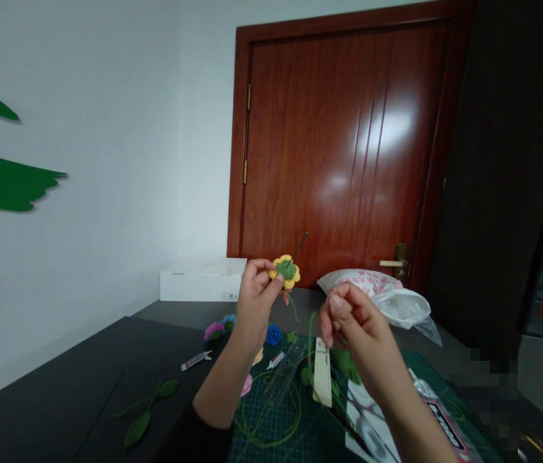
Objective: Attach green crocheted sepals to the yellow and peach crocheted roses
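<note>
Raised above the table, my left hand (pixel 259 292) pinches a yellow crocheted flower (pixel 286 271) with a green centre. A thin dark stem (pixel 300 245) sticks up from that centre, and a short green yarn end (pixel 294 307) hangs below the flower. To the right, apart from the flower, my right hand (pixel 351 315) is closed with thumb and fingertips together. A green strand (pixel 310 331) hangs close beside its fingers; whether they grip it is too small to tell.
A green cutting mat (pixel 310 431) holds looped green yarn (pixel 271 444), a cream card (pixel 322 376) and a small tube (pixel 275 360). Crocheted leaves (pixel 137 429) and another tube (pixel 196 361) lie left. Behind are a white box (pixel 201 280) and a plastic bag (pixel 399 307).
</note>
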`<state>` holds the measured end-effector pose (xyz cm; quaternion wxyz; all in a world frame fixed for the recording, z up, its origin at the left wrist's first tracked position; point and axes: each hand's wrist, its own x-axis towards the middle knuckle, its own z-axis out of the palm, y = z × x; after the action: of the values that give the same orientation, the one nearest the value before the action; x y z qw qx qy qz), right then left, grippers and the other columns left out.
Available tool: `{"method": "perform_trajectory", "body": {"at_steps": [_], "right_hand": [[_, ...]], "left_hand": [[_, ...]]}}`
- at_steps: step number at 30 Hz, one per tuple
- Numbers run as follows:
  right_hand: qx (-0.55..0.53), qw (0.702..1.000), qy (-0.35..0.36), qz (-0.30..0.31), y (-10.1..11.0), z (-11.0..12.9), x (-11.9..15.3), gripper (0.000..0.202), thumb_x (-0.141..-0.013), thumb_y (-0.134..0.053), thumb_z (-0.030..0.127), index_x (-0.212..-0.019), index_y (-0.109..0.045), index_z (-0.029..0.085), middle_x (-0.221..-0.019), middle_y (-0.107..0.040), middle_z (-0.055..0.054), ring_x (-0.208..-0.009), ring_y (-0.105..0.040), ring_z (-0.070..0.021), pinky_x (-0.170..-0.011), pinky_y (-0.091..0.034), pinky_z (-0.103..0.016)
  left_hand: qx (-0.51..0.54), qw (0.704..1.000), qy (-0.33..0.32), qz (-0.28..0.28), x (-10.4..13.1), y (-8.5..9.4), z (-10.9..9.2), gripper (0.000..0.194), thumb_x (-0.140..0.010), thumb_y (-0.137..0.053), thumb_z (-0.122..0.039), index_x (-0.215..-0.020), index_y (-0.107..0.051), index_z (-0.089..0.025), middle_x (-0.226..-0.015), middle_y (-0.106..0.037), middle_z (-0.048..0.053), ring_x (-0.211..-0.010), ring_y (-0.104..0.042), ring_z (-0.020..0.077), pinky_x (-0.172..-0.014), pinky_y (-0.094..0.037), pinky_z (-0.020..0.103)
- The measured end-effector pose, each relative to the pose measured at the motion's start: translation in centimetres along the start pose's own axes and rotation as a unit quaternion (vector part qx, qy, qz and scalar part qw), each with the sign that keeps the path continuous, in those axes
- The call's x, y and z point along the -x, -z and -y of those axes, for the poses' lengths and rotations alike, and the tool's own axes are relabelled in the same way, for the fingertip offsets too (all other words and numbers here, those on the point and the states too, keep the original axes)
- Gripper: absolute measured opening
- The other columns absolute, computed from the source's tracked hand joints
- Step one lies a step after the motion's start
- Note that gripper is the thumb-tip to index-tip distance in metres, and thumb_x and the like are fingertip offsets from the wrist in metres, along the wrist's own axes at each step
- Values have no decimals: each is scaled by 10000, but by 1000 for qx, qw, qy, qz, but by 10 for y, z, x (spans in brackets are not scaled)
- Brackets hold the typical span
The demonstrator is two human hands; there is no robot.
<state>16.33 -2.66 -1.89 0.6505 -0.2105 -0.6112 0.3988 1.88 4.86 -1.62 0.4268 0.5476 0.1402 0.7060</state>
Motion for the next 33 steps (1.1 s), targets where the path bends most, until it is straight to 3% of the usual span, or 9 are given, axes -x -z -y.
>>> {"method": "perform_trajectory", "body": {"at_steps": [4,7,10,18,21,23,26,28,33], "right_hand": [[60,996,-4,-71,9,-16,-11,288,-837,-685,466,-821,-557,209,-608,-543,43,-508,-467,-103,-460,-310,-210],[66,992,-5,-110,11,-25,-13,325,-799,-711,490,-875,-571,206,-600,-521,53,-507,-444,-109,-470,-311,-220],[73,991,-9,-111,11,-29,-13,352,-766,-739,489,-880,-560,208,-603,-530,52,-516,-453,-116,-490,-320,-230],[106,990,-19,-90,11,-30,-14,347,-766,-720,494,-776,-532,202,-590,-522,56,-491,-440,-104,-469,-307,-221],[128,987,-16,-95,15,-34,-13,328,-812,-662,505,-826,-540,201,-569,-496,61,-480,-439,-113,-463,-323,-224],[178,978,11,-113,19,-34,-12,289,-882,-577,481,-914,-564,193,-646,-565,23,-533,-500,-136,-503,-380,-243],[310,943,60,-103,22,-27,-8,241,-961,-464,372,-973,-619,188,-763,-628,-31,-647,-567,-166,-604,-430,-279],[393,910,93,-92,21,-20,-6,230,-964,-464,298,-930,-662,188,-759,-626,-36,-671,-575,-173,-634,-430,-288],[459,869,153,-104,17,-10,-4,143,-919,-542,189,-881,-680,184,-795,-641,-37,-689,-595,-171,-632,-445,-278]], "left_hand": [[35,996,47,72,8,-9,-16,257,-830,-649,-162,-994,-459,-219,-804,-672,1,-586,-594,111,-516,-474,212],[36,989,77,119,12,-12,-17,285,-839,-650,-166,-1059,-477,-220,-832,-679,13,-592,-600,113,-504,-471,205],[16,983,86,159,14,-13,-13,250,-840,-659,-175,-1050,-524,-193,-903,-684,46,-598,-592,104,-497,-475,201],[-4,978,77,195,12,-8,-6,239,-822,-697,-192,-1021,-570,-153,-940,-686,62,-620,-607,97,-514,-519,202],[-6,981,61,183,11,-9,-5,229,-828,-689,-189,-1013,-559,-151,-887,-683,48,-555,-583,82,-474,-509,196],[-10,986,47,160,10,-9,-6,259,-841,-667,-175,-1068,-543,-168,-867,-679,34,-551,-585,87,-466,-511,197],[-29,992,15,125,7,-8,-9,304,-836,-661,-155,-1121,-559,-177,-890,-671,33,-583,-593,95,-472,-520,197],[-59,992,1,114,5,-5,-12,227,-834,-656,-157,-1060,-625,-151,-934,-661,50,-612,-601,95,-503,-539,204],[-91,992,5,92,3,1,-15,186,-848,-635,-187,-1017,-682,-125,-1050,-660,89,-701,-650,123,-587,-590,244]]}}
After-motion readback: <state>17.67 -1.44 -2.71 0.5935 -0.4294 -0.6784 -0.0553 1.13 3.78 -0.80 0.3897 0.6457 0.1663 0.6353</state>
